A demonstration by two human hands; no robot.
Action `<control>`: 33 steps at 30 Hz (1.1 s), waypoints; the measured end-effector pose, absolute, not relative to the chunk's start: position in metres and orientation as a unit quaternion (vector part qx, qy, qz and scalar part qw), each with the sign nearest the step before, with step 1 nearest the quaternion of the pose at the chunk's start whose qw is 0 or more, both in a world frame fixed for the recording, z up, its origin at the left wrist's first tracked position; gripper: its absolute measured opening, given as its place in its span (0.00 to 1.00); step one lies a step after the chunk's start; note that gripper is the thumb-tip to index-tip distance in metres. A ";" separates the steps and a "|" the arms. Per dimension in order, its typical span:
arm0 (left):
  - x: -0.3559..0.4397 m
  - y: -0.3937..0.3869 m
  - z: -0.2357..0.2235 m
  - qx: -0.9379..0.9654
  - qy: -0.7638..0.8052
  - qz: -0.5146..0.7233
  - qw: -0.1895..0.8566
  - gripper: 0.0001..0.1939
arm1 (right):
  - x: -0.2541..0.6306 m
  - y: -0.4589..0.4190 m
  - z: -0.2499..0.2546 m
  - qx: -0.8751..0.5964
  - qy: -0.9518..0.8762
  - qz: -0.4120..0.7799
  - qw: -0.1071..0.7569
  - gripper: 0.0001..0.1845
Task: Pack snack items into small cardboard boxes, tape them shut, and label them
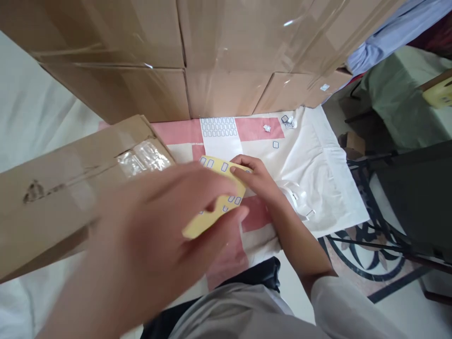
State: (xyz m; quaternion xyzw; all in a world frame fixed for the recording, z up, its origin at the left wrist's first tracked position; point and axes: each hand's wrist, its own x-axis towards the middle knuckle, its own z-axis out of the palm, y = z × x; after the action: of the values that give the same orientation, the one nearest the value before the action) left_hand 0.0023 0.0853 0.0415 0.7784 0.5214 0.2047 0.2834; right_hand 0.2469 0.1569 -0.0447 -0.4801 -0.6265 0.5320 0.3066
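Observation:
A yellow sheet [205, 223] bears several small white labels with blue outlines. My right hand [257, 176] grips its right edge, with the thumb lying on top. Large and blurred, my left hand [165, 216] is close to the camera and covers the sheet's left part. Its thumb and forefinger are apart, with yellow showing between them. Whether it touches the sheet is unclear. Beyond the sheet, a white sheet of outlined labels [219, 134] lies flat on the cloth.
Taped cardboard boxes [226, 56] form a wall at the back. Another carton [70, 174] lies at left. The white and pink cloth [328, 188] holds a loose label [276, 145], crumpled scraps [288, 122] and a white curled strip [296, 197]. A dark chair [416, 188] stands at right.

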 end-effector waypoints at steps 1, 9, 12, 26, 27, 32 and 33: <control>0.031 0.093 0.032 0.782 0.513 0.252 0.251 0.13 | 0.249 0.156 -0.042 -0.456 -0.602 0.566 0.332 0.12; 0.105 0.122 -0.095 0.709 0.511 0.486 -0.008 0.29 | 0.262 0.160 -0.045 -0.389 -0.570 0.602 0.402 0.11; 0.100 0.123 -0.102 0.724 0.505 0.470 0.014 0.28 | 0.263 0.160 -0.044 -0.387 -0.590 0.596 0.383 0.19; 0.094 0.124 -0.098 0.716 0.511 0.461 0.114 0.17 | 0.261 0.156 -0.044 -0.431 -0.631 0.547 0.343 0.24; 0.093 0.124 -0.097 0.720 0.502 0.465 0.113 0.17 | 0.261 0.156 -0.044 -0.435 -0.634 0.540 0.341 0.26; 0.091 0.128 -0.098 0.723 0.446 0.513 0.124 0.14 | 0.260 0.158 -0.049 -0.445 -0.662 0.498 0.340 0.33; 0.091 0.129 -0.099 0.721 0.447 0.515 0.123 0.14 | 0.259 0.159 -0.050 -0.445 -0.666 0.493 0.338 0.34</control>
State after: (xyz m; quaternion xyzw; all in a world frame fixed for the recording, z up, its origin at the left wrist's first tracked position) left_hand 0.0908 0.1286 -0.0991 0.7213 0.4468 0.5147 0.1227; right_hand 0.2595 0.1587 -0.0502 -0.4452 -0.6664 0.4931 0.3384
